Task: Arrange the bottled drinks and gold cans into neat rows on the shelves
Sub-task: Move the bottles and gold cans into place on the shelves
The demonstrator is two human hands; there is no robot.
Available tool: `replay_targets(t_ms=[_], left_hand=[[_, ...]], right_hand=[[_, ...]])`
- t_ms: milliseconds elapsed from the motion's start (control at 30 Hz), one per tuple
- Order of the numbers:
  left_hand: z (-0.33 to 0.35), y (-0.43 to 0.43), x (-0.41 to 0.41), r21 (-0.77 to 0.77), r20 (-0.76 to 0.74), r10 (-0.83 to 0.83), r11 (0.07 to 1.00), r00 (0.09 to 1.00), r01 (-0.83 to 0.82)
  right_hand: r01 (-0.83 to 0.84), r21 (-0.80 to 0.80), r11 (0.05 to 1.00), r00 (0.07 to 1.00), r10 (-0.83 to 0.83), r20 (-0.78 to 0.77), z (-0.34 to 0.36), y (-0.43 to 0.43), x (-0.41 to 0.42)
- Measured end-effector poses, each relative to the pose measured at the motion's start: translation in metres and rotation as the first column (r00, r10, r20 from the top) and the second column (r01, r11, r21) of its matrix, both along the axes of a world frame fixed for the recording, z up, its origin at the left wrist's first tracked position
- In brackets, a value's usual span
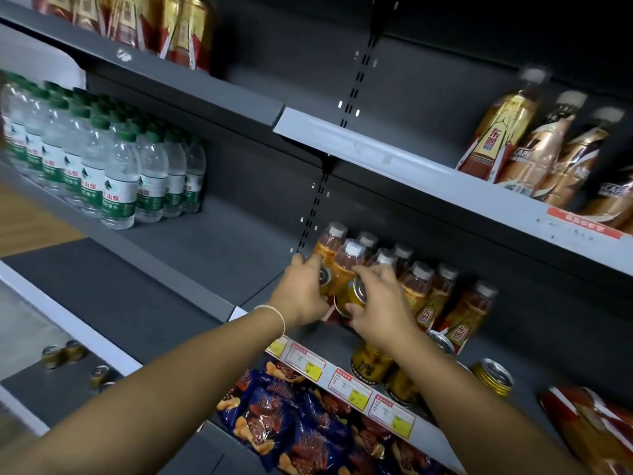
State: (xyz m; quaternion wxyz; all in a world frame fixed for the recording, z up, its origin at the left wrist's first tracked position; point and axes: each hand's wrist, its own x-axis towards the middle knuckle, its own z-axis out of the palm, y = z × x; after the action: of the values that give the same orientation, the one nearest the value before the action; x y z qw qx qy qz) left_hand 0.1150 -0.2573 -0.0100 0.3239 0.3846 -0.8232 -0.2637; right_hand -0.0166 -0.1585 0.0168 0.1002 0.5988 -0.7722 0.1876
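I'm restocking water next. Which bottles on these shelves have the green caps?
The clear water bottles at the far left; the orange drink bottles further right have pale grey-white caps.

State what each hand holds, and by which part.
Right hand grips a gold metal can round its side. Left hand grips a second, mostly hidden can likewise.

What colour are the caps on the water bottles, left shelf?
Green caps on the clear water bottles; the head view shows them best.
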Motion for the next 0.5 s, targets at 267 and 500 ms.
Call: replay_targets(t_ms=[267,500], left_hand=[[0.05,0.079,-0.02,-0.204,0.044,-0.028,0.978,0.999,0.037],[0.04,0.202,-0.083,-0.231,0.121,-0.218,0.943,0.968,0.241]], right_hand=[[0.085,-0.181,0.98,0.993,-0.098,-0.062,0.031,0.105,-0.019],[0.259,-0.095,0.961,0.965,-0.261,-0.004,0.019,0.264,-0.077]])
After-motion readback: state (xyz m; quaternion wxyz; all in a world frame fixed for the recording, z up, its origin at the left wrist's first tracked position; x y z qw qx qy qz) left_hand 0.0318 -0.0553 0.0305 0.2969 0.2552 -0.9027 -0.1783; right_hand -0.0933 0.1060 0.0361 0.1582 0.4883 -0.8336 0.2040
